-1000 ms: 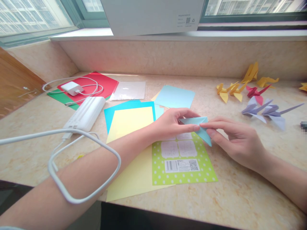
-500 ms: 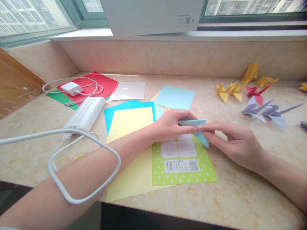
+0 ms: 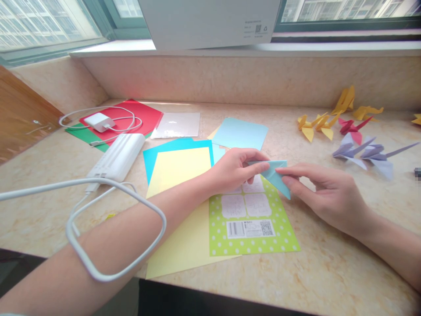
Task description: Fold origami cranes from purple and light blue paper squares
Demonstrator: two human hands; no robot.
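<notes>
Between my two hands is a small light-blue folded paper point(image 3: 275, 174), its pointed tip angled down to the right. My left hand point(image 3: 241, 169) pinches its left part between thumb and fingers. My right hand point(image 3: 329, 188) closes thumb and forefinger on its right edge. The paper is held just over the top of a green dotted packet card point(image 3: 253, 243), which lies on a pale yellow sheet point(image 3: 177, 254). Part of the fold is hidden behind my left fingers.
Finished paper cranes stand at the right: yellow point(image 3: 307, 129), red point(image 3: 353, 128) and lilac point(image 3: 375, 156) ones. Light-blue squares point(image 3: 243, 131) lie behind my left hand. A white power strip point(image 3: 120, 156), a looped cable point(image 3: 162, 219) and a charger on red paper point(image 3: 144, 114) are at left.
The folded paper has turned a little, showing more of its flat triangular face. My left thumb has shifted slightly up and left, and my right fingers have moved slightly right.
</notes>
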